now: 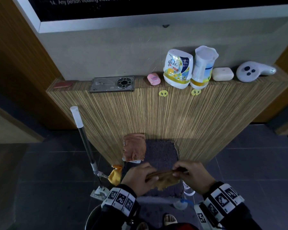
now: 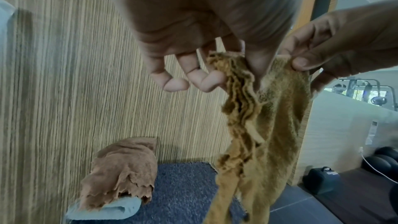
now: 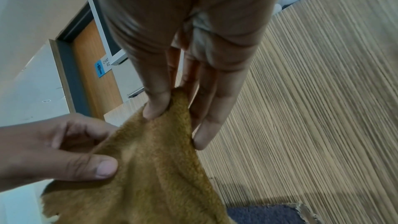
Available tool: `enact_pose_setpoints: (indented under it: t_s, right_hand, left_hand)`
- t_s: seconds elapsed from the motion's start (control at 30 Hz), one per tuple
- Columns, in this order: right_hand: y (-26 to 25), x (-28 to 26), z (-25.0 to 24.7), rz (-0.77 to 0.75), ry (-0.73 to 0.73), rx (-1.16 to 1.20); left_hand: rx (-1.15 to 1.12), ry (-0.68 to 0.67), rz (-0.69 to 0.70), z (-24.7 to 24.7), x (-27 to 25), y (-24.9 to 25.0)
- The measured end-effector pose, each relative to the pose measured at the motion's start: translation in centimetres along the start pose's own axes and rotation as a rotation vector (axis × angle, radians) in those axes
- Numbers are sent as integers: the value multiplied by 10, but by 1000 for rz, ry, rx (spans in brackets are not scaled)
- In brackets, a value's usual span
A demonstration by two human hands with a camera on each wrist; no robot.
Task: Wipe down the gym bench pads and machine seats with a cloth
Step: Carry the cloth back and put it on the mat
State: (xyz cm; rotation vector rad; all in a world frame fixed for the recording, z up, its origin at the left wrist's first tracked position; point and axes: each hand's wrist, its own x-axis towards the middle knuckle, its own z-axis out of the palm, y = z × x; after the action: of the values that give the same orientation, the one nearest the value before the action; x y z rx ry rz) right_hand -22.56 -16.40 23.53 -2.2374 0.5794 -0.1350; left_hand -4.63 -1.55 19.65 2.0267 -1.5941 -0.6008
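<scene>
Both hands hold a mustard-brown cloth (image 1: pixel 166 179) by its top edge just above a blue-grey carpeted pad (image 1: pixel 160 155). My left hand (image 1: pixel 154 177) pinches the bunched left part; in the left wrist view that hand (image 2: pixel 234 67) has its thumb and fingers curled on the cloth (image 2: pixel 269 125), which hangs down. My right hand (image 1: pixel 176 171) pinches the right corner; in the right wrist view this hand (image 3: pixel 178 108) clamps the cloth (image 3: pixel 155 168) between thumb and fingers. No bench pad or machine seat shows close by.
A second brown cloth (image 2: pixel 125 168) lies on a folded light-blue towel (image 2: pixel 116 209) at the pad's far left. A mop handle (image 1: pixel 83 138) leans left of it. The wood-panelled ledge (image 1: pixel 156 113) carries air freshener bottles (image 1: pixel 178 68) and a phone case (image 1: pixel 111 83). Dumbbells (image 2: pixel 379 161) sit right.
</scene>
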Motion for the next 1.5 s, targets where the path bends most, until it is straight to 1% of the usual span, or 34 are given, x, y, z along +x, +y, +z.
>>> enact_pose_setpoints:
  t_s: [0.1, 0.2, 0.3, 0.43, 0.53, 0.67, 0.77, 0.87, 1.03, 1.17, 1.23, 1.3, 1.37, 1.43, 1.5]
  right_hand:
    - [1, -2, -1, -7, 13, 7]
    - [1, -4, -3, -13, 16, 17]
    - [1, -4, -5, 15, 10, 8]
    - [1, -2, -6, 44, 16, 17]
    - [1, 1, -7, 75, 27, 36]
    - [4, 7, -8, 88, 51, 29]
    - [9, 15, -9, 114, 53, 25]
    - [15, 24, -8, 132, 51, 10]
    - [26, 45, -8, 150, 37, -28]
    - [37, 60, -4, 127, 78, -39]
    - [48, 63, 6, 149, 90, -28]
    - [64, 62, 26, 204, 38, -41]
    - [81, 57, 53, 274, -103, -84]
    - [98, 47, 82, 341, -253, -107]
    - [110, 32, 107, 419, -337, -73]
  left_hand:
    - [-1, -10, -27, 0, -2, -4]
    - [-56, 4, -3, 0, -2, -7]
    - [-84, 27, 26, -2, 1, -7]
    - [-24, 110, 30, -3, 4, -5]
    - [-11, 179, 63, -2, 8, -6]
    - [7, 165, 34, -4, 17, -11]
    - [8, 130, -2, -5, 25, -16]
    - [5, 96, 1, -8, 36, -19]
    - [8, 149, -15, -11, 59, -25]
    - [16, 197, -33, -7, 71, -35]
    - [3, 200, -32, 4, 71, -43]
    - [-15, 162, -64, 24, 65, -55]
    - [11, 69, -165, 51, 52, -68]
    - [36, -78, -278, 79, 34, -80]
    - [70, -242, -346, 102, 15, -88]
